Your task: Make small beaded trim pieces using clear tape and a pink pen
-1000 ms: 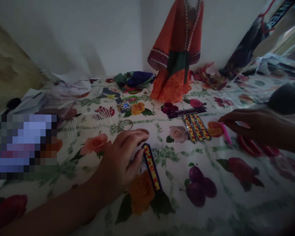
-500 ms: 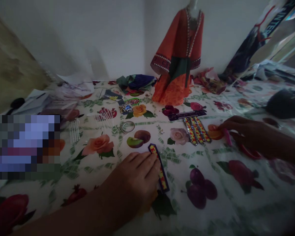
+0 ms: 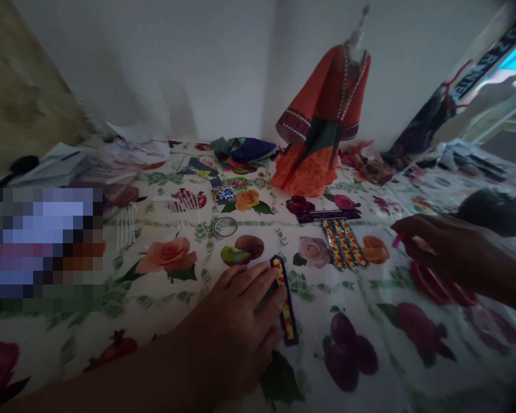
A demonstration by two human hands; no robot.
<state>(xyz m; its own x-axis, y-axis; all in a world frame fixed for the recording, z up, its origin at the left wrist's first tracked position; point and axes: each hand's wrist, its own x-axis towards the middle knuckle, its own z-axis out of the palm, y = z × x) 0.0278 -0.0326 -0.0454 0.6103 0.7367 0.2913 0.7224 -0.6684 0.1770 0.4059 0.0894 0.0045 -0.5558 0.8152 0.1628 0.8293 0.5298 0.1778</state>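
Navy-edged strip point(image 3: 287, 310) with a yellow and red pattern lies flat on the flowered tablecloth point(image 3: 395, 373), right at the fingertips of our left hand point(image 3: 241, 324). That hand is open, palm down, its fingers spread and resting against the strip's upper end without closing on it. The strip looks light and fairly stiff, like card or felt with a printed face, and thin enough to be awkward to pick off a smooth cloth; we would take it by its long edges, at the free lower end beyond the hand. Our right hand point(image 3: 438, 252) is curled shut, and a small pink piece point(image 3: 397, 241) pokes out at the fingertips, apparently pinched there, though the dim light leaves us unsure of its shape. It looks slight and easy to drop, so a pinch at its middle suits it. Left of the right hand lie three beaded trims point(image 3: 344, 244); ahead of the left hand sits a thin ring point(image 3: 225, 226), and well beyond both stands an orange doll's dress point(image 3: 313, 149).
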